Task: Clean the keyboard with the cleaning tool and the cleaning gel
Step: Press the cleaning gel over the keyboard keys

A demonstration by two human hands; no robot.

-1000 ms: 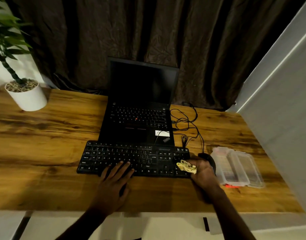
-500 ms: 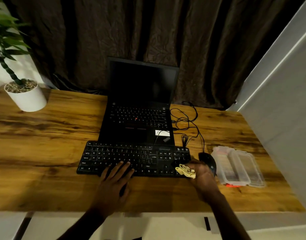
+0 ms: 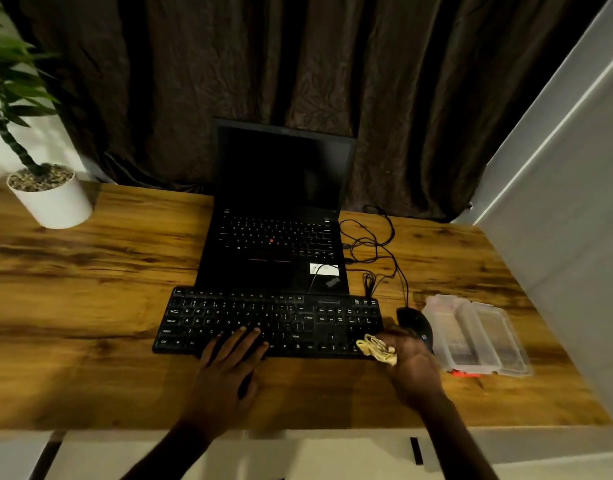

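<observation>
A black external keyboard [image 3: 270,320] lies on the wooden desk in front of an open laptop. My left hand [image 3: 225,368] rests flat on its lower middle keys, fingers straight. My right hand [image 3: 410,365] grips a lump of yellow cleaning gel [image 3: 377,348] at the keyboard's front right corner. Whether the gel touches the keys I cannot tell. A clear plastic case [image 3: 478,336] with a red part at its front edge lies to the right.
A black laptop [image 3: 277,237] stands open behind the keyboard. A black mouse [image 3: 414,322] and tangled cables [image 3: 370,244] lie between keyboard and case. A white plant pot [image 3: 50,195] sits far left. A grey wall [image 3: 557,202] bounds the desk's right side.
My right hand with the gel has slid slightly down toward the keyboard's front right corner. My left hand has stayed on the keys.
</observation>
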